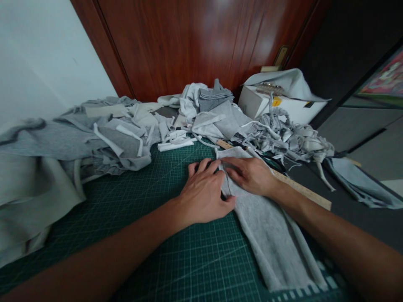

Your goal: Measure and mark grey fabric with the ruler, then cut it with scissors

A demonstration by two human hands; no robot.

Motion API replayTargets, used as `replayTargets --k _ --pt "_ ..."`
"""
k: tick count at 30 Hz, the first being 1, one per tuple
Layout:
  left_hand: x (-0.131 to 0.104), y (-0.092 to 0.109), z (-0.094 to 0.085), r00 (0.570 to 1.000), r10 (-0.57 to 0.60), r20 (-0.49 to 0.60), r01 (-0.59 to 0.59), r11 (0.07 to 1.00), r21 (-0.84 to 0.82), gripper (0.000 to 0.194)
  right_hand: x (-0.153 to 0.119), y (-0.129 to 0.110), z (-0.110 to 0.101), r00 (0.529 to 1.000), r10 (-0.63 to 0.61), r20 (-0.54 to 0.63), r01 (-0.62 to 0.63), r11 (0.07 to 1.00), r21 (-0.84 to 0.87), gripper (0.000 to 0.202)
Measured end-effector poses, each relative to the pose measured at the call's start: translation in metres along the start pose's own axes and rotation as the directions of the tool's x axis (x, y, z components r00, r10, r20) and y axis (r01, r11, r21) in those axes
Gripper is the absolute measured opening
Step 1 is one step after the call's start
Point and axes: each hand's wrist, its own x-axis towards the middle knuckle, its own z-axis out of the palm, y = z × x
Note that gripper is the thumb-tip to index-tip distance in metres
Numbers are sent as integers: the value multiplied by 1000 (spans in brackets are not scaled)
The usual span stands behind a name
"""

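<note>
A long piece of grey knit fabric point(272, 235) lies lengthwise on a green cutting mat point(192, 256), a fold or seam running near its left edge. My left hand point(203, 193) rests at that left edge, fingers spread over the mat and the fabric's border, thumb touching the cloth lower down. On top of the fabric, close to the left fingertips, my right hand point(252, 173) lies with its fingers stretched out and pressing down. Part of the fabric's upper end is hidden beneath both hands. Partly covered by the fabric and my right arm is a wooden ruler point(304, 191).
Heaped grey cloth point(63, 138) covers the left side. Folded pieces point(215, 98) and tangled fabric strips point(289, 136) lie along the back, beside a white box point(255, 102). Small white rolled strips point(176, 142) sit at the mat's far edge. Behind stands a reddish wooden door point(189, 46).
</note>
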Motion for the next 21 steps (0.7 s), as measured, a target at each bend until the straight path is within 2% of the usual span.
replayTargets --k 7,11,16,21 --pt "1 -2 -9 998 -59 8 59 998 -30 63 0 -7 -7 996 -58 72 60 998 -29 53" --pt "-2 -2 -13 995 -67 78 69 997 -22 76 0 -11 -10 994 -58 93 66 995 -76 65" --pt "-4 -2 -15 980 -93 175 92 996 15 84 2 -14 -12 989 -70 127 84 990 -109 83" --pt "-6 -4 -20 974 -89 209 84 996 34 86 4 -16 -13 985 -85 151 110 980 -166 89"
